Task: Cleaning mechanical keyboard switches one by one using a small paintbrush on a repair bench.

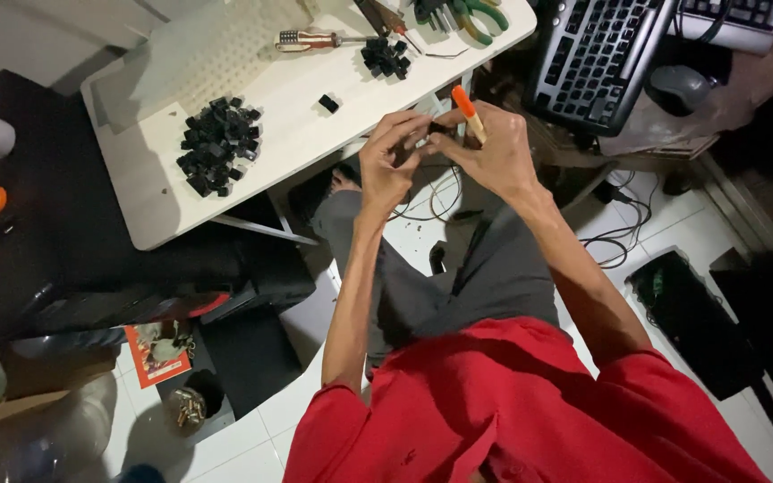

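My left hand (389, 161) and my right hand (492, 150) meet in front of the white table's (149, 192) edge. The right hand grips a tool with an orange handle (467, 110), its tip hidden between the fingers. The left hand's fingers pinch a small dark part (437, 130) against that tool; the part is mostly covered. On the table lie a large heap of black keycaps (217, 145), a smaller heap (385, 57) and one single black cap (328, 104).
A screwdriver (309, 39) and green-handled pliers (474, 15) lie at the table's far edge. A black keyboard (594, 55) and a mouse (676, 87) sit to the right. Cables (624, 234) run over the white floor tiles. Black boxes stand left and right of my legs.
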